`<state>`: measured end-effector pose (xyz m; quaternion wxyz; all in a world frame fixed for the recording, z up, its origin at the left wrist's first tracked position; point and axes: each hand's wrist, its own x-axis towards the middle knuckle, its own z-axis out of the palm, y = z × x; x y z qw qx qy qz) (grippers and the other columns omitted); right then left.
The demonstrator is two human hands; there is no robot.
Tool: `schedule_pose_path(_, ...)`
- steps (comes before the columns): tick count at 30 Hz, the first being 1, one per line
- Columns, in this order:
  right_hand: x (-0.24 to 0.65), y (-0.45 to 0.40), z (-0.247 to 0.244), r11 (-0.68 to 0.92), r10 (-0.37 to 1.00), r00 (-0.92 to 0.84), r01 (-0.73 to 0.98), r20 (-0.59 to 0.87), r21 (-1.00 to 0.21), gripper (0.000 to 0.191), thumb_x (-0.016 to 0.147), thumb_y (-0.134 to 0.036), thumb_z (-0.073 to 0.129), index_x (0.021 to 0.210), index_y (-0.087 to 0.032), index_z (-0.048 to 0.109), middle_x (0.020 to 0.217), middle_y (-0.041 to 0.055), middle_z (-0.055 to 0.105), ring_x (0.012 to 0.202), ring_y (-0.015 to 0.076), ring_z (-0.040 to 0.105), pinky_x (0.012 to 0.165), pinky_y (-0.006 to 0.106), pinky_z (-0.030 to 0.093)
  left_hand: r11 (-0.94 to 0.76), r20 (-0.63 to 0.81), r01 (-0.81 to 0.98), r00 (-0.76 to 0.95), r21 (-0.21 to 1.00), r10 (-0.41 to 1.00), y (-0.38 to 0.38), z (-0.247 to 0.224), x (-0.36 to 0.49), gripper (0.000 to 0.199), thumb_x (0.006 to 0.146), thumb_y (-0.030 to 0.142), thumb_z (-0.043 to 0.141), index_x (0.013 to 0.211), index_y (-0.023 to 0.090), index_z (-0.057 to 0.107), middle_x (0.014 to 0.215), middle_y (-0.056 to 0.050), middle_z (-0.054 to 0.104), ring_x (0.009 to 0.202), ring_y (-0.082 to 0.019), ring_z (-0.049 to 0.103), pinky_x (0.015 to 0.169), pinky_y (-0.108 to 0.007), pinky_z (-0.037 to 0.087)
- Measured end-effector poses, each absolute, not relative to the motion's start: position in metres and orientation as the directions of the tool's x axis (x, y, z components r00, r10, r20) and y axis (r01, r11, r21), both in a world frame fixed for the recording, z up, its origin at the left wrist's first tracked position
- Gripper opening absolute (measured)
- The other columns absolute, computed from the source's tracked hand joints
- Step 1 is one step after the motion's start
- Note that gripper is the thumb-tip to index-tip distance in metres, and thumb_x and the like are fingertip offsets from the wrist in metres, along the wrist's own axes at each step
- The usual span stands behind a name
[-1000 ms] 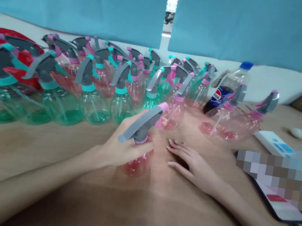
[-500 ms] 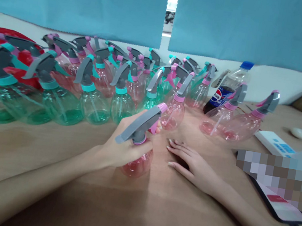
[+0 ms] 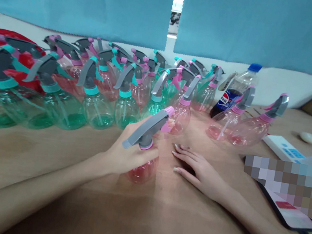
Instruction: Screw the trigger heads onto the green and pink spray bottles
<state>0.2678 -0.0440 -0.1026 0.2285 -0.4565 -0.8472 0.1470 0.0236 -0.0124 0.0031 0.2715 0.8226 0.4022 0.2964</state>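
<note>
My left hand is wrapped round the neck and upper body of a pink spray bottle near the middle of the table. The bottle has a grey trigger head with a pink nozzle pointing away to the right, and my palm and fingers hide part of its body. My right hand lies on the tabletop to the right of it, fingers stretched out and holding nothing. Just beyond the held bottle stand a green spray bottle and another pink spray bottle.
Several green and pink spray bottles crowd the left and back. Two pink spray bottles stand right of centre by a cola bottle. At the right are a phone with a cable, a white box and a small white object.
The pink spray bottle in my left hand has shifted very slightly to the right, its head turning a little. My right hand stays where it was.
</note>
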Motion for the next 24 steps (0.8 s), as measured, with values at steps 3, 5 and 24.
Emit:
schedule_pose_path(3, 0.2678, -0.0441, -0.1025, 0.543, 0.839, -0.482, 0.706, 0.252, -0.455, 0.045, 0.094, -0.044, 0.051, 0.135, -0.027, 0.053, 0.144, 0.0069, 0.051, 0.135, 0.0274, 0.044, 0.111, 0.053, 0.036, -0.507, 0.272, 0.478, 0.477, 0.717, 0.836, -0.0116, 0.0001, 0.0241, 0.034, 0.071, 0.025, 0.05, 0.105, 0.02, 0.055, 0.068, 0.001, 0.058, 0.069, -0.02, 0.058, 0.066, -0.032, 0.05)
schedule_pose_path(5, 0.2678, -0.0439, -0.1025, 0.542, 0.839, -0.483, 0.708, 0.25, -0.452, 0.044, 0.094, -0.044, 0.051, 0.135, -0.026, 0.053, 0.144, 0.0068, 0.051, 0.135, 0.0272, 0.043, 0.112, 0.052, 0.035, -0.51, 0.286, 0.472, 0.468, 0.72, 0.836, -0.0112, -0.0012, 0.0246, 0.026, 0.072, 0.025, 0.05, 0.097, 0.021, 0.053, 0.07, 0.001, 0.057, 0.067, -0.018, 0.057, 0.063, -0.032, 0.049)
schedule_pose_path(24, 0.2676, -0.0436, -0.1022, 0.543, 0.839, -0.486, 0.707, 0.246, -0.453, 0.044, 0.094, -0.044, 0.051, 0.134, -0.023, 0.054, 0.144, 0.0087, 0.051, 0.135, 0.0272, 0.044, 0.112, 0.052, 0.035, -0.494, 0.316, 0.37, 0.445, 0.787, 0.838, -0.0118, -0.0007, 0.0285, 0.034, 0.066, 0.022, 0.051, 0.1, 0.024, 0.048, 0.063, 0.005, 0.044, 0.055, -0.015, 0.045, 0.051, -0.028, 0.038)
